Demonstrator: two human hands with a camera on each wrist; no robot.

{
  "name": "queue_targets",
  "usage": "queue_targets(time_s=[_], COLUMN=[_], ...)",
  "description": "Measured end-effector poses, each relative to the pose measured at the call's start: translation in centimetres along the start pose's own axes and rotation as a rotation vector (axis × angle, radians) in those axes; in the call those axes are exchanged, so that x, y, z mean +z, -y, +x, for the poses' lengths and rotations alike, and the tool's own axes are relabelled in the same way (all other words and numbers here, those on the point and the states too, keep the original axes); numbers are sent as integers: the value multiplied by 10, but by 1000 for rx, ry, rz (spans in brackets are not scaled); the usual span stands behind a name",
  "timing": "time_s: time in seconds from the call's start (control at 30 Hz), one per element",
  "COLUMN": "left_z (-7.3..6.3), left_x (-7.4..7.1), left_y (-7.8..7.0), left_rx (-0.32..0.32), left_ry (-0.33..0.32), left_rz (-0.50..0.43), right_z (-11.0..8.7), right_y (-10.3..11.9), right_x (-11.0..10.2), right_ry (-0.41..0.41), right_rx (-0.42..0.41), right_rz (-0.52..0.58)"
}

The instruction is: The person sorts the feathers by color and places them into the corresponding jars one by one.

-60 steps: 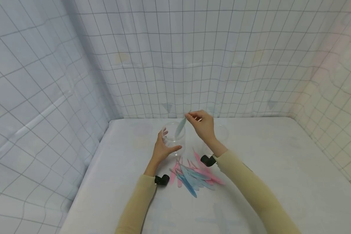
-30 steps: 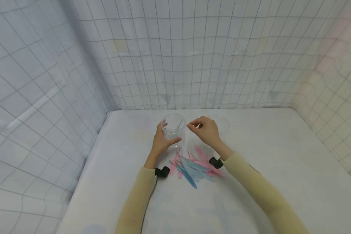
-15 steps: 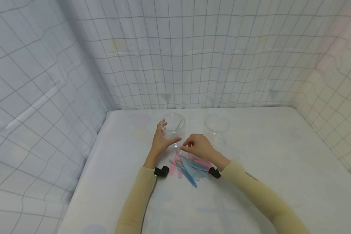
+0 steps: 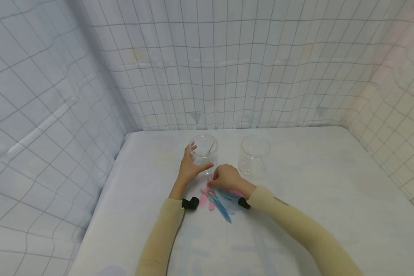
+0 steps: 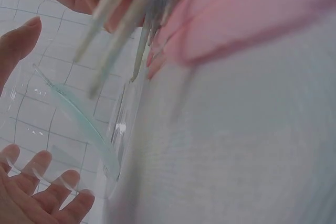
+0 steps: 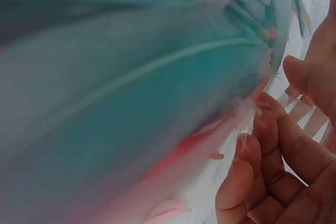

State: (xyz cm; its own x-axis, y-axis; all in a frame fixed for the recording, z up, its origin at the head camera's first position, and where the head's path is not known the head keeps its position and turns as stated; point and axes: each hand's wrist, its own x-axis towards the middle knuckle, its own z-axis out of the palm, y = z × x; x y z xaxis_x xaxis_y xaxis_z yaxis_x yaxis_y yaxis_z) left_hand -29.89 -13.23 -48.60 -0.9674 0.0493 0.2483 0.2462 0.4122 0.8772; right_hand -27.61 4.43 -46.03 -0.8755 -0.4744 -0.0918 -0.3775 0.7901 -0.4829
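Lower now than two seconds ago, when it held a feather over the left jar (image 4: 201, 158), the right hand (image 4: 227, 177) has dropped to the pile of feathers (image 4: 222, 209); that pale blue-green feather (image 5: 86, 121) now leans inside the jar. Palm down, the right hand reaches in with its fingers bent at the quill ends; whether they pinch a feather I cannot tell. The left hand (image 4: 189, 168) stays curved around the left jar, thumb on the near side and fingers spread along the far side, gripping it upright.

Pink and blue feathers lie heaped on the white surface (image 4: 314, 184), just in front of the left jar. Near it stands the right jar (image 4: 253, 159), clear and upright too. White cloth with a dark grid hangs behind as a back wall (image 4: 227, 76) and at both sides.

Both sleeves (image 4: 162, 234) are pale yellow, each with a black wrist camera (image 4: 191, 203) at the cuff. Small dark print (image 4: 280, 201) runs along the right forearm, too small to read.
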Motion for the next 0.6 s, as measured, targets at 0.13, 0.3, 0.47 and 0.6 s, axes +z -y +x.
queue_targets(time_s=[0.13,0.3,0.47,0.6], left_z=[1,1,1,2], left_x=[0,0,0,1], left_y=[1,0,1,1], left_rx=[3,1,-5,0], left_ry=[-1,-6,1,4], left_rz=[-4,-4,11,5], right_z=[4,5,4,0], right_y=[2,3,0,-2], right_x=[2,2,0,-5], right_ry=[10,19,17,10], right_rx=[29,54,81,63], right_rz=[-11,17,52,108])
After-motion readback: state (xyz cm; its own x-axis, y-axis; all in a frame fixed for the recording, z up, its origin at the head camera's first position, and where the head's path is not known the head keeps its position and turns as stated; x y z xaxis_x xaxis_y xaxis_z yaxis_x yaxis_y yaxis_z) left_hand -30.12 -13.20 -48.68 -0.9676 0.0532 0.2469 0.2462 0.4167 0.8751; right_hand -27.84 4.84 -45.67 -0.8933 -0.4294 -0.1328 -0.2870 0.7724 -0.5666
